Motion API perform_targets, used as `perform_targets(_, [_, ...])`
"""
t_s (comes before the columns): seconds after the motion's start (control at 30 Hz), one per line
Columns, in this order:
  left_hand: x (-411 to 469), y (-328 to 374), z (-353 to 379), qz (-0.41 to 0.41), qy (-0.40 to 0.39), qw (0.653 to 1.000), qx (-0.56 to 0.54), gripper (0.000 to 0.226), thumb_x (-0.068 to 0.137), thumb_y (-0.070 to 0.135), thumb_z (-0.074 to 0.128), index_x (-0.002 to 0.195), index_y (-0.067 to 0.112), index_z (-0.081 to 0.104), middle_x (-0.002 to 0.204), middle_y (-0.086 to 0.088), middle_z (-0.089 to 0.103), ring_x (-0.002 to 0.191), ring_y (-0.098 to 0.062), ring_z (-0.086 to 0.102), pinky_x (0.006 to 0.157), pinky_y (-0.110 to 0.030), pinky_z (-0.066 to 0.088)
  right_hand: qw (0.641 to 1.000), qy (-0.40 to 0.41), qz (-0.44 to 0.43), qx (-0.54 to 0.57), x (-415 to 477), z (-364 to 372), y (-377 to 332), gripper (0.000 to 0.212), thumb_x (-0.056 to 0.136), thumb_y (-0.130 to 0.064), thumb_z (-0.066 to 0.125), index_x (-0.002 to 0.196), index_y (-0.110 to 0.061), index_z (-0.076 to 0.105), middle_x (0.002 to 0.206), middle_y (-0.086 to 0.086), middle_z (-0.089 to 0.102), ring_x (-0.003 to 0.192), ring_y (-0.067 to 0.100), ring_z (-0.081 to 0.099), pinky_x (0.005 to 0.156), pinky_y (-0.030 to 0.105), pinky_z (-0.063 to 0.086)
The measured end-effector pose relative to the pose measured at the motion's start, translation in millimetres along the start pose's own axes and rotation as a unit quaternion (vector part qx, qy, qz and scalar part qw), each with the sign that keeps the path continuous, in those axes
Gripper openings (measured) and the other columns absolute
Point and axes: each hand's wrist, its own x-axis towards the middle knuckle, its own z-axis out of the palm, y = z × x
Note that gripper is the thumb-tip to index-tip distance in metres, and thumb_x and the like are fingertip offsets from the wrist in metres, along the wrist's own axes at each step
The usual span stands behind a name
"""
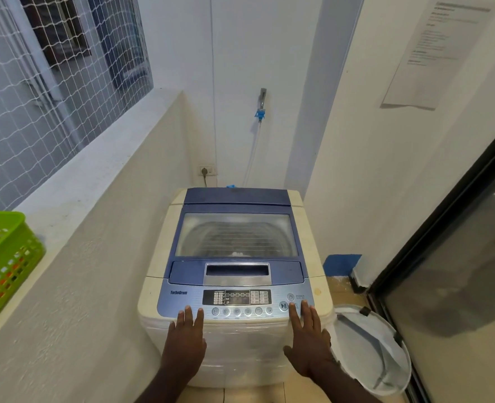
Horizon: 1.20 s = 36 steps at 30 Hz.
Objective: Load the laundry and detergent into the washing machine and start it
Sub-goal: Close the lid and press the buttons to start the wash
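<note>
A top-loading washing machine [159, 274] with a cream body and blue top stands in front of me. Its glass lid [236, 235] is down, and the steel drum shows through it with a bit of white cloth at the bottom edge. My left hand [186, 341] lies flat with straight fingers at the front left of the blue control panel [182, 301]. My right hand [308, 341] is flat too, its fingertips at the panel's right end just below the start/pause button [283, 306] and the power button [290, 296].
A green plastic basket [5, 263] sits on the ledge at left. A white mesh laundry hamper [371, 347] lies on the floor right of the machine, beside a dark glass sliding door [458, 271]. A tap with a hose [259, 117] and a wall socket [207, 170] are behind the machine.
</note>
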Motion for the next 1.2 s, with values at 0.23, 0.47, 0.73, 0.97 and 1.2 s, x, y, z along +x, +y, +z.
perform_targets(0.23, [-0.6, -0.1, -0.3, -0.006, -0.013, 1.0, -0.002, 0.083, 0.029, 0.035, 0.093, 0.106, 0.01, 0.073, 0.107, -0.021, 0.069, 0.089, -0.04, 0.069, 0.065, -0.054, 0.055, 0.999, 0.031, 0.019, -0.008, 9.5, -8.1, -2.6, 0.089, 0.087, -0.03, 0.054, 0.153, -0.033, -0.004, 0.161, 0.002, 0.002, 0.146, 0.028, 0.009, 0.108, 0.044, 0.033])
perform_targets(0.47, [-5.3, 2.5, -1.2, 0.001, -0.015, 1.0, 0.006, 0.081, 0.037, 0.029, 0.092, 0.112, 0.006, 0.069, 0.112, -0.026, 0.066, 0.095, -0.044, 0.067, 0.07, -0.056, 0.054, 0.998, 0.04, 0.045, -0.01, 18.1, -9.5, -1.6, 0.087, 0.084, -0.019, 0.058, 0.15, -0.041, 0.006, 0.154, 0.003, 0.013, 0.141, 0.027, 0.017, 0.111, 0.053, 0.026])
perform_targets(0.73, [-7.0, 8.2, -3.2, 0.0, -0.004, 1.0, 0.005, 0.079, 0.041, 0.026, 0.09, 0.113, 0.002, 0.068, 0.114, -0.029, 0.064, 0.098, -0.046, 0.065, 0.073, -0.058, 0.053, 0.998, 0.003, 0.033, -0.051, 17.8, -7.6, -1.8, 0.105, 0.081, -0.019, 0.063, 0.151, -0.036, -0.013, 0.159, 0.009, -0.006, 0.146, 0.034, 0.001, 0.114, 0.058, 0.018])
perform_targets(0.97, [-7.0, 5.4, -2.5, 0.004, 0.007, 1.0, -0.003, 0.082, 0.036, 0.029, 0.092, 0.111, 0.004, 0.07, 0.111, -0.027, 0.066, 0.095, -0.044, 0.067, 0.07, -0.058, 0.053, 0.999, 0.025, 0.026, -0.008, 11.6, -1.9, 2.6, 0.091, 0.086, -0.034, 0.056, 0.152, -0.036, -0.006, 0.162, 0.008, -0.005, 0.148, 0.032, 0.001, 0.113, 0.054, 0.024])
perform_targets(1.2, [-4.7, 4.9, -1.0, 0.0, 0.001, 1.0, -0.004, 0.082, 0.036, 0.029, 0.092, 0.111, 0.005, 0.07, 0.111, -0.027, 0.066, 0.095, -0.044, 0.066, 0.07, -0.057, 0.054, 0.992, 0.107, 0.039, 0.055, 11.2, 7.6, 3.4, 0.079, 0.084, -0.04, 0.054, 0.152, -0.033, 0.016, 0.157, 0.004, 0.019, 0.143, 0.026, 0.018, 0.11, 0.048, 0.036])
